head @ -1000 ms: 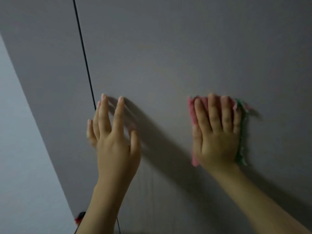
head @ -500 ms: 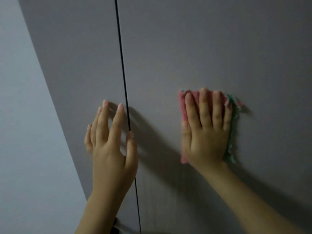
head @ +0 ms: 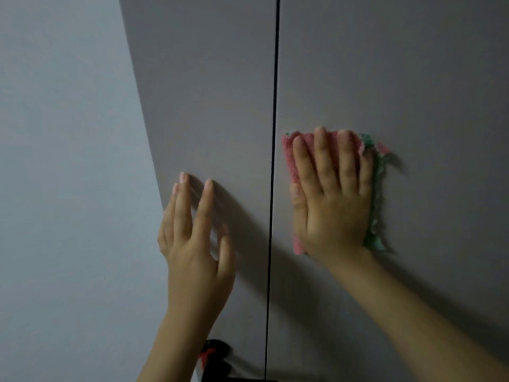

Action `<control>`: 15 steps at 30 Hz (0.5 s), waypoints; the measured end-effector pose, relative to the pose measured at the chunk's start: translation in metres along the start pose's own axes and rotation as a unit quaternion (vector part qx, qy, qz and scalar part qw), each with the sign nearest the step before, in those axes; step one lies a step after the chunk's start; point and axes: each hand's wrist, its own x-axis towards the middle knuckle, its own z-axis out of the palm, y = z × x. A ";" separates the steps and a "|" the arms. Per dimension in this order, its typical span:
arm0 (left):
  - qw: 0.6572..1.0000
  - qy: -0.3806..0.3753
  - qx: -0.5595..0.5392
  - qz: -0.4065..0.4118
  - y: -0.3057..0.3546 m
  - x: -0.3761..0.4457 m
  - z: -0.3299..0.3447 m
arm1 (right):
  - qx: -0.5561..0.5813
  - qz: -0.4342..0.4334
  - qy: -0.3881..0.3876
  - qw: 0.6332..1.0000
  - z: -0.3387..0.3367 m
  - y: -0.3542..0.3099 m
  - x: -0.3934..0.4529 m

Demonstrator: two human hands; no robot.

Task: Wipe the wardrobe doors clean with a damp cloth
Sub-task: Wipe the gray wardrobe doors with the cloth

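Two flat grey wardrobe doors fill the view, split by a thin black gap (head: 274,133). The right door (head: 399,78) has a pink and green cloth (head: 289,155) pressed flat against it, just right of the gap. My right hand (head: 333,197) lies spread over the cloth, palm down, covering most of it. My left hand (head: 195,238) is held up in front of the left door (head: 203,92) with its fingers apart and nothing in it; its fingertips are at or near the door surface.
A pale wall (head: 63,161) borders the left door's outer edge. A small black and red object (head: 213,354) shows at the bottom, behind my left forearm.
The view has swung left, so the gap between the doors now sits mid-frame. The cloth under my right hand has slid left towards the gap. My left hand now lies left of the gap.
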 end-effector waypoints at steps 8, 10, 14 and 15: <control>0.999 -0.012 -0.002 0.048 -0.038 -0.010 -0.007 | -0.017 -0.236 -0.094 0.967 0.014 -0.014 -0.064; 0.998 -0.023 -0.006 0.055 -0.048 -0.015 -0.012 | -0.006 -0.177 -0.073 0.981 0.012 -0.020 -0.045; 0.997 -0.041 -0.053 0.033 -0.059 -0.022 -0.010 | 0.007 0.019 -0.012 1.000 0.021 -0.070 -0.007; 0.996 -0.042 -0.069 0.027 -0.060 -0.023 -0.008 | 0.008 0.022 -0.017 1.000 0.025 -0.081 -0.008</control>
